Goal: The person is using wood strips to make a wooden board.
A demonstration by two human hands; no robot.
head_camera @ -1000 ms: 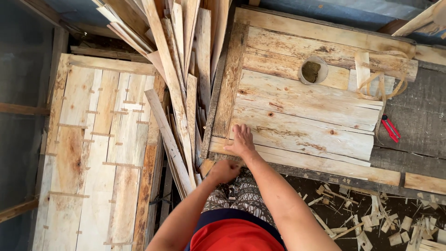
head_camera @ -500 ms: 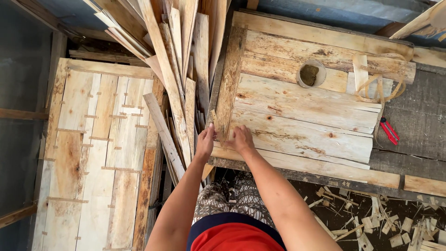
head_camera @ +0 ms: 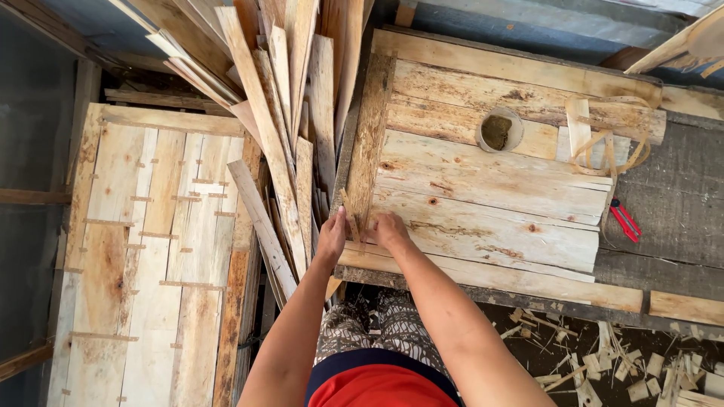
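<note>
- Both hands, left hand (head_camera: pixel 332 237) and right hand (head_camera: pixel 391 228), pinch a thin wood sliver (head_camera: pixel 351 216) upright at the tabletop (head_camera: pixel 483 218) near edge.
- Judged risks: splinters in fingertips, or the sliver snapping (it looks brittle).
- Leaning slats (head_camera: pixel 283 136) crowd the left; a round tin (head_camera: pixel 499 130), strap loop (head_camera: pixel 603 143) and red cutter (head_camera: pixel 624 221) lie well apart.

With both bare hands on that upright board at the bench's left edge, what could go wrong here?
Splinters: the left hand and right hand are bare on a rough, chipped board.
The slats leaning beside the left hand look loosely stacked; a nudge might send them sliding.
Wood scraps litter the floor near the legs, a possible slip hazard.
</note>
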